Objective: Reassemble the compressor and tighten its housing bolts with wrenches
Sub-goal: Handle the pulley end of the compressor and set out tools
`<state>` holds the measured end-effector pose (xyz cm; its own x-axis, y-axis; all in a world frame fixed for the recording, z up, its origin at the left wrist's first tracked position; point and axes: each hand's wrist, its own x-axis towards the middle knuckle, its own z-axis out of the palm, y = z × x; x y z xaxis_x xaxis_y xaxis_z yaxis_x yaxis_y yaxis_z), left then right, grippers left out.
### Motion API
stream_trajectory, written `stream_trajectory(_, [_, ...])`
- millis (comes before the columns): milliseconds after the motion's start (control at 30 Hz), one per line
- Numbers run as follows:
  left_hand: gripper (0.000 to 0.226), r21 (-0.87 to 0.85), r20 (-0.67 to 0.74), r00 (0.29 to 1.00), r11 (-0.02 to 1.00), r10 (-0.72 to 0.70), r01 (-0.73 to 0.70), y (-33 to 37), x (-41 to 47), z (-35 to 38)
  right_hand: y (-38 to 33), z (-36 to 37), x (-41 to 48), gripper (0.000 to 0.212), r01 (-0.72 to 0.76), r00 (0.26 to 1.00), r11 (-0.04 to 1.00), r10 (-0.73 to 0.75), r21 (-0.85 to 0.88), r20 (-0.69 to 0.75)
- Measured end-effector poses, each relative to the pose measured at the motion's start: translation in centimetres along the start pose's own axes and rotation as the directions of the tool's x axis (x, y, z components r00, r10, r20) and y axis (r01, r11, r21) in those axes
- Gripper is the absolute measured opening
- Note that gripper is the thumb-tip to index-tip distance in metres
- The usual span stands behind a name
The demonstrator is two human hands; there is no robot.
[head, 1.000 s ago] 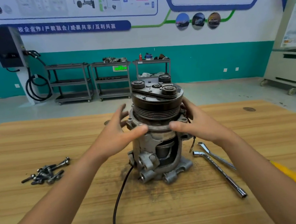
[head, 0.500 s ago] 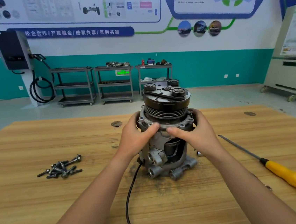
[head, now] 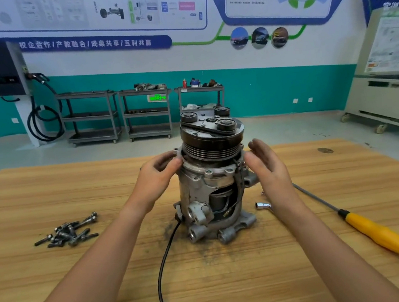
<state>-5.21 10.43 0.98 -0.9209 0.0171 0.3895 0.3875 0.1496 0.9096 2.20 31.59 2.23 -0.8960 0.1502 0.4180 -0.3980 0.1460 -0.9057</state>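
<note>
Presently left hand (head: 158, 177) pinches compressor (head: 211, 181) flange; right hand (head: 266, 166) spread beside it.

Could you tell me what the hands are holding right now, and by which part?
The left hand pinches the compressor by the left edge of its upper flange, just under the pulley. The right hand is open beside it, holding nothing.

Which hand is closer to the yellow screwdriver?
Right. The right hand is up beside the compressor, on the same side as the yellow screwdriver. The left hand grips the compressor's other side, farther away.
</note>
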Motion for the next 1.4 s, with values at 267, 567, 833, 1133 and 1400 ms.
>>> stream_trajectory(267, [0.013,0.11,0.142,0.983,0.988,-0.12,0.105,1.9,1.5,-1.3,-0.1,-0.1,1.1,0.101,-0.069,0.988,0.997,0.073,-0.032,0.136])
stream_trajectory(567, [0.073,0.132,0.334,0.929,0.968,0.159,-0.213,6.0,0.4,0.7,-2.8,0.3,5.3,0.112,0.081,0.945,0.982,-0.02,-0.173,0.326])
stream_trajectory(833, [0.062,0.029,0.19,0.958,0.974,0.214,-0.224,5.3,1.3,2.0,-2.0,2.0,6.0,0.065,0.112,0.98,0.991,-0.122,0.068,0.157])
stream_trajectory(1133, [0.057,-0.068,0.14,0.949,0.958,0.284,-0.277,6.2,1.7,1.9,-3.4,2.9,6.5,0.096,0.12,0.992,0.989,-0.123,0.084,0.034])
stream_trajectory(1400, [0.052,-0.037,0.282,0.918,0.959,0.28,-0.281,8.4,4.3,1.9,-4.1,3.0,6.9,0.077,0.083,0.994,0.973,-0.065,0.216,-0.091])
